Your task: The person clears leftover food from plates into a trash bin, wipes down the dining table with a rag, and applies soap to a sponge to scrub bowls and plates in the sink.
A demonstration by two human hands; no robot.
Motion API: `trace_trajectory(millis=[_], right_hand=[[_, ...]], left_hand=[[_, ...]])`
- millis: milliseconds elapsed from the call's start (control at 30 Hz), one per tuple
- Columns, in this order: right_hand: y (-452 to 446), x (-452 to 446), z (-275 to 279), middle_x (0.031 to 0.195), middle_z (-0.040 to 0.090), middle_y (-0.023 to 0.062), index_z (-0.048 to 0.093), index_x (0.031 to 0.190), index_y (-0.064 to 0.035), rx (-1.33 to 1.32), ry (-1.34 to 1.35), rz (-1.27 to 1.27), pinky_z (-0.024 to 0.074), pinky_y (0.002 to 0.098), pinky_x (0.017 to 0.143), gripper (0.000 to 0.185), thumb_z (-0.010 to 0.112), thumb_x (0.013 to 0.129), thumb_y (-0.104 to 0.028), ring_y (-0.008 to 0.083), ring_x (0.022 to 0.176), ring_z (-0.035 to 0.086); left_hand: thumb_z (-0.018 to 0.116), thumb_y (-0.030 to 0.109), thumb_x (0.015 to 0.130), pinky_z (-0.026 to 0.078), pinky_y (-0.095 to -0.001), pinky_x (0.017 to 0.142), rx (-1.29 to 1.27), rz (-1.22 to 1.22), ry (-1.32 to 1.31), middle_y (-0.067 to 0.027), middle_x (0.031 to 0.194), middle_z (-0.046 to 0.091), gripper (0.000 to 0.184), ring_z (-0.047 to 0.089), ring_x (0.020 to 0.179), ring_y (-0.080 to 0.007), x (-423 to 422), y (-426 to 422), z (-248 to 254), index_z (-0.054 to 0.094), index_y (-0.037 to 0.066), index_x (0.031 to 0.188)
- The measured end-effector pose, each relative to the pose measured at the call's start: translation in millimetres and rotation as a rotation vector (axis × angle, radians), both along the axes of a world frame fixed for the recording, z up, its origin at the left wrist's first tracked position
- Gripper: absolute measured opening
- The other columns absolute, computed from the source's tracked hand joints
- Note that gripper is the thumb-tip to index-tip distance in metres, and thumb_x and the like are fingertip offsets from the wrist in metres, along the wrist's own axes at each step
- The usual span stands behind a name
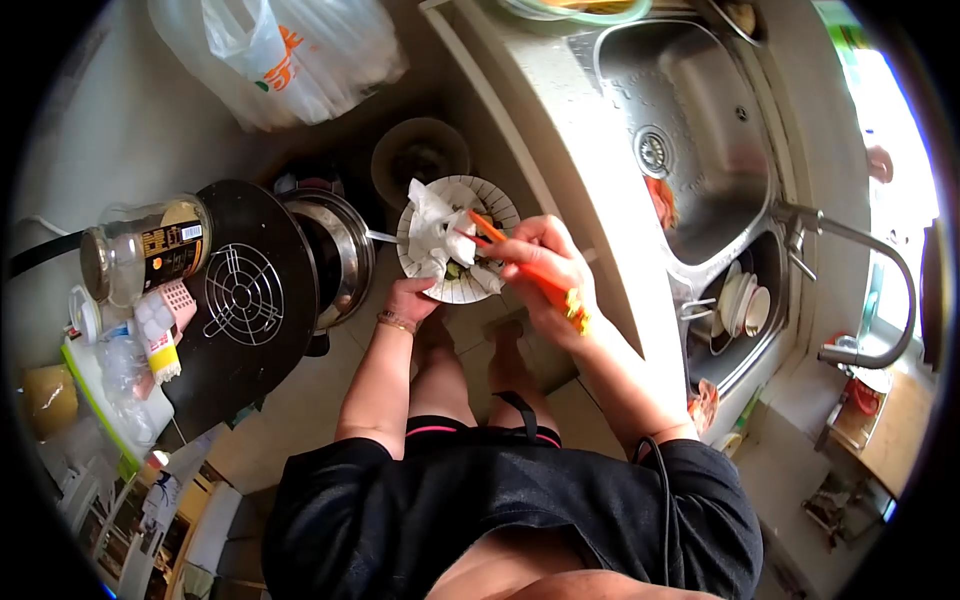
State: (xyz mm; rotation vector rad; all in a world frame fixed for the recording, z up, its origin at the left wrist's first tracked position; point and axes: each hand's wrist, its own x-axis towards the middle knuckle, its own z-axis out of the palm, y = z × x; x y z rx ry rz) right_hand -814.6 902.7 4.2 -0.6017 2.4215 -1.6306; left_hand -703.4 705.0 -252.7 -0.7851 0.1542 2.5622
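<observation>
My left hand (410, 301) grips the near left rim of a white plate (492, 193) with a dark lined edge. Crumpled white tissues (436, 222) and bits of greenish and brown food scraps lie on it. Over the plate's right side, my right hand (547, 262) is closed around orange-red chopsticks (486, 226), their tips at the tissues. Just beyond the plate, lower down, is a round bin (421, 135) with a dark inside.
A metal pot (350, 250) with a utensil handle stands left of the plate, beside a black round table (240, 350) with a wire rack and glass jar (150, 248). To the right is a sink (700, 90) with stacked bowls (742, 303). A plastic bag (300, 60) hangs above.
</observation>
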Motion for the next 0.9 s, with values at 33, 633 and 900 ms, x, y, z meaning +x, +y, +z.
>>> trace_trajectory(millis=[33, 633, 900], right_hand=[[7, 5, 5, 0.091, 0.049, 0.0058, 0.068, 0.101, -0.0065, 0.006, 0.078, 0.027, 0.0452, 0.0278, 0.07, 0.029, 0.065, 0.074, 0.004, 0.018, 0.081, 0.051], [336, 156, 101, 0.088, 0.062, 0.0091, 0.068, 0.093, -0.0016, 0.291, 0.264, -1.099, 0.0488, 0.0278, 0.07, 0.011, 0.065, 0.084, -0.007, 0.0185, 0.076, 0.06], [388, 143, -51, 0.103, 0.055, 0.0135, 0.065, 0.1, -0.0073, 0.797, 0.254, -0.66, 0.0465, 0.0356, 0.082, 0.029, 0.069, 0.072, -0.003, 0.0313, 0.096, 0.055]], left_hand=[[0.059, -0.006, 0.07, 0.026, -0.0501, 0.111, -0.009, -0.008, 0.027, -0.0118, 0.132, 0.048, 0.072, 0.04, 0.128, -0.0323, 0, 5, 17, 0.037, 0.006, 0.137], [0.069, 0.006, 0.073, 0.026, -0.0523, 0.11, -0.202, -0.193, 0.142, -0.0119, 0.133, 0.05, 0.066, 0.043, 0.126, -0.0333, 41, -19, 103, 0.042, 0.005, 0.134], [0.07, 0.009, 0.074, 0.025, -0.052, 0.111, -0.205, -0.181, 0.137, -0.0117, 0.134, 0.049, 0.067, 0.042, 0.127, -0.0328, 51, 4, 128, 0.041, 0.004, 0.135]])
